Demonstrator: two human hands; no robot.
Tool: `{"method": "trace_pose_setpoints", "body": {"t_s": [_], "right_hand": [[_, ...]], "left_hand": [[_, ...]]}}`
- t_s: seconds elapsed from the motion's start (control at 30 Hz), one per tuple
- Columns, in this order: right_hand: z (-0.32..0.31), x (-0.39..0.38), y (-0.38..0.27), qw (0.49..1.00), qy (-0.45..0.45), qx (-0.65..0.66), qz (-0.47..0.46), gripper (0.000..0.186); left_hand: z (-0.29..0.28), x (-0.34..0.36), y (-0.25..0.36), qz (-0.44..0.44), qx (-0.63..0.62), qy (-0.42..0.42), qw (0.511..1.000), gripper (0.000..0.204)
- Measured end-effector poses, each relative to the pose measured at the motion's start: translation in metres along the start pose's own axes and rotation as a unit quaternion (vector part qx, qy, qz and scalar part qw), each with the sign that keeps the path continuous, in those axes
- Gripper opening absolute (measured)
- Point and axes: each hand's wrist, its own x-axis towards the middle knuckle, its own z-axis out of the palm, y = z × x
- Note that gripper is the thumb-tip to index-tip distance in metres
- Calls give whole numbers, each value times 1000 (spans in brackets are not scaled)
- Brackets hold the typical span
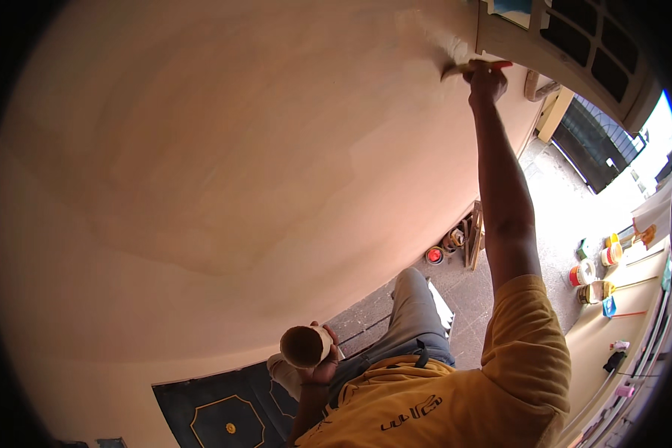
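My right hand (488,84) is stretched far up and closed around a paintbrush (458,70) with a red-ended handle. Its dark bristle end is at the pinkish-beige wall (246,149), beside a small whitish, uneven patch (457,51) near the corner. Low in front of my body, my left hand (325,367) grips a round white container (304,346) from the side. The container's open mouth shows a dark brownish inside; I cannot make out how full it is.
A light window shutter with dark panes (586,45) juts out at upper right. On the floor stand a red-topped can (434,255), wooden pieces (473,235) and several paint buckets (582,273). Black furniture with gold trim (228,411) sits at lower left.
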Motion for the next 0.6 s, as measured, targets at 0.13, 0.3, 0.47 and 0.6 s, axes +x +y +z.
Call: {"method": "trace_pose_setpoints", "body": {"t_s": [0.13,0.3,0.47,0.6], "right_hand": [[-4,15,-17,980,14,198,-2,24],[-19,-1,1,937,91,322,98,27],[-42,20,106,866,-34,466,177,15],[-50,-14,142,861,15,464,206,15]], "left_hand": [[-3,1,2,-8,1,5,1000,62],[4,-5,0,-13,-8,6,1000,63],[36,-2,-18,11,39,-17,999,67],[40,-6,-22,14,26,2,1000,67]]}}
